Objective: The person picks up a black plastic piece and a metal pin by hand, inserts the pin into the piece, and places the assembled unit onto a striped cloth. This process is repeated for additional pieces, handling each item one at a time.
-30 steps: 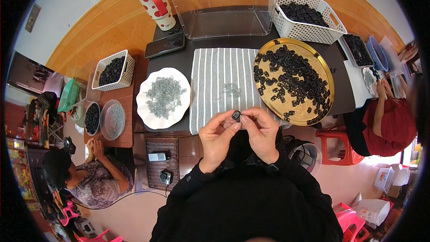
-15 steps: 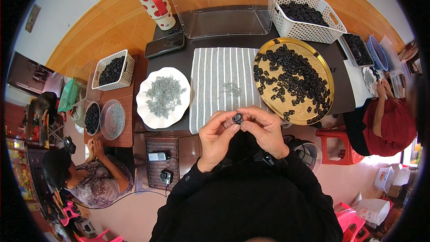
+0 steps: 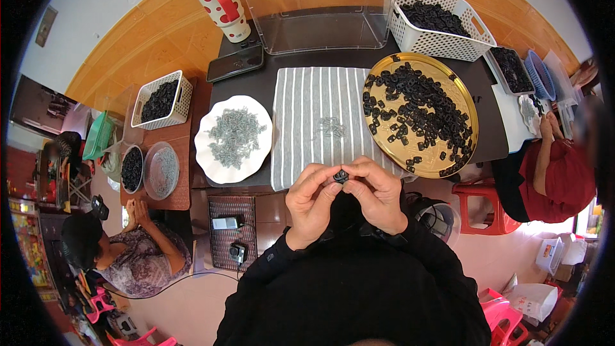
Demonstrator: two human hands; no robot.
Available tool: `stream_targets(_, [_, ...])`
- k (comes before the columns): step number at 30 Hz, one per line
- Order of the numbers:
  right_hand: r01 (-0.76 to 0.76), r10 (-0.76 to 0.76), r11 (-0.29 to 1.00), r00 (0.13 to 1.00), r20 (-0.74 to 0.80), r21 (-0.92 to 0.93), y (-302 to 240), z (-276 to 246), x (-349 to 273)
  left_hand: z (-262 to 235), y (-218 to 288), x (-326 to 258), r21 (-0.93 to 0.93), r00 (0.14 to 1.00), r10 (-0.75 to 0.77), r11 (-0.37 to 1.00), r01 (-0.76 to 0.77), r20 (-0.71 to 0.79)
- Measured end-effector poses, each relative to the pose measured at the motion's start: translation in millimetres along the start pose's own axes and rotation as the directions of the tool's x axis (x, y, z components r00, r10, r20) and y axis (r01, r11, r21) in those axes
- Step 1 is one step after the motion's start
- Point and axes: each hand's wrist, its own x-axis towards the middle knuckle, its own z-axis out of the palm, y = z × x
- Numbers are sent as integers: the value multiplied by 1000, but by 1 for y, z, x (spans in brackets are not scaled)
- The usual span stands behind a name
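Head view: left hand (image 3: 312,198) and right hand (image 3: 378,193) pinch one small black part (image 3: 341,176) between fingertips above the tabletop (image 3: 256,90) edge; likely light, rigid plastic, best gripped by its rim.

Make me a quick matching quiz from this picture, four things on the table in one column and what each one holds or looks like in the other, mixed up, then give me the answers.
Things:
1. gold tray
2. white plate
3. striped cloth
4. cup

Descriptions:
A. white with red dots and a red lid
B. heaped with small grey metal bits
C. spread with black parts
D. only a small cluster of metal bits in its middle

Pairs: 1-C, 2-B, 3-D, 4-A
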Motion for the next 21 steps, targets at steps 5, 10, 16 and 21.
stream_targets(5, [130, -131, 987, 991, -3, -91, -4, 2, 4, 2, 6, 2, 99, 996, 87, 991, -87, -3])
stream_targets(10, [238, -242, 955, 970, -4, -178, -4, 1, 2, 6, 5, 3, 131, 992, 129, 983, -127, -4])
stream_targets(16, [-531, 500, 827, 845, 190, 184, -16, -33, -1, -7, 3, -2, -101, 968, -155, 979, 177, 199])
stream_targets(21, [-312, 319, 946, 945, -79, 86, -49, -92, 59, -23, -15, -2, -182, 929, -281, 927, 328, 239])
